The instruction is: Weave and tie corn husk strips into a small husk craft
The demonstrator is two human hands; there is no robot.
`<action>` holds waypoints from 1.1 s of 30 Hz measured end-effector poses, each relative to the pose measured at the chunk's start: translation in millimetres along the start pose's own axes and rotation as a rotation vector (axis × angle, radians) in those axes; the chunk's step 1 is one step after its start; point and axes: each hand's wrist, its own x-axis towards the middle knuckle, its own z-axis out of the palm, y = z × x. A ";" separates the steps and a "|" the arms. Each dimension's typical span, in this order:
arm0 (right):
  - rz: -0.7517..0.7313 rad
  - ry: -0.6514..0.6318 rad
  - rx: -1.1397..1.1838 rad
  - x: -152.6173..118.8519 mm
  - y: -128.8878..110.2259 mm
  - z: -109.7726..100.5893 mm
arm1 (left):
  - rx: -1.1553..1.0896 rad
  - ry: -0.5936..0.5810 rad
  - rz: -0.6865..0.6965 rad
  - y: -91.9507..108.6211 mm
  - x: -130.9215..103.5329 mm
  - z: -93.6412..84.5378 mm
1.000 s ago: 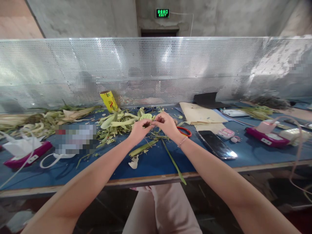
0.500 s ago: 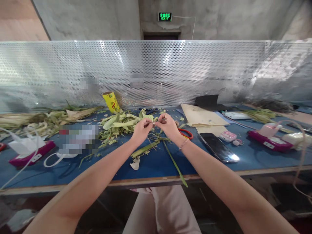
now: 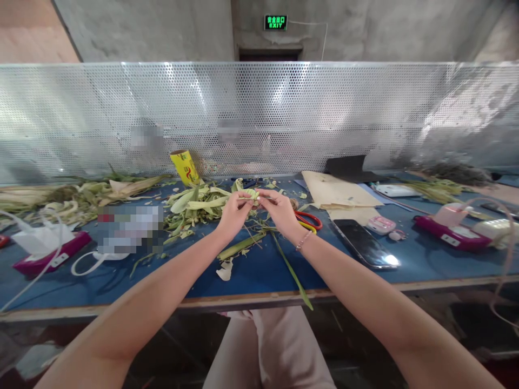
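Observation:
Over the blue table, my left hand (image 3: pixel 235 212) and my right hand (image 3: pixel 279 210) meet at the fingertips. Both pinch a small pale green piece of corn husk (image 3: pixel 253 193), partly covered by the fingers. Beside my left hand lies a heap of loose green husks (image 3: pixel 197 202). Red and yellow loop handles (image 3: pixel 311 219), seemingly of scissors, stick out past my right wrist. Below the hands are a thick green stalk piece (image 3: pixel 241 247), a long narrow leaf (image 3: pixel 292 270) and a whitish husk scrap (image 3: pixel 224 270).
A black phone (image 3: pixel 367 243) and a pink case (image 3: pixel 381 225) lie to the right, brown paper (image 3: pixel 340 190) behind them. Purple power strips (image 3: pixel 448 237) with cables sit at both sides. A yellow tube (image 3: pixel 185 167) stands before the perforated metal screen (image 3: pixel 259 108).
My hands have drawn together and their fingertips now meet; my right fingers lie flatter. More pale green husk shows between them. The yellow handle has come into sight by my right wrist.

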 end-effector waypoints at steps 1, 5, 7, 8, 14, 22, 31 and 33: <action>-0.022 -0.008 -0.023 -0.3 -1.3 -0.8 | -0.011 -0.009 -0.014 0.4 0.3 0.0; -0.047 -0.082 -0.087 -0.7 -3.7 -2.6 | -0.053 -0.067 -0.039 2.8 1.1 -1.0; -0.024 -0.097 -0.074 -0.5 -3.4 -2.0 | -0.041 -0.084 -0.037 3.6 1.0 -1.6; -0.005 -0.094 -0.053 -0.4 -3.0 -1.4 | -0.023 -0.091 -0.035 3.8 0.9 -1.8; 0.279 -0.111 0.289 1.8 -4.3 -3.3 | 0.061 -0.184 -0.008 5.5 0.0 -3.8; 0.388 -0.183 0.370 3.5 -9.9 -12.8 | 0.030 -0.194 -0.015 13.0 -2.5 -3.0; 0.017 -0.154 -0.138 5.8 -9.3 -12.8 | -0.062 -0.131 -0.018 16.8 -4.8 0.8; 0.004 -0.141 -0.190 6.1 -9.7 -11.9 | -0.086 -0.113 -0.021 15.4 -5.0 1.8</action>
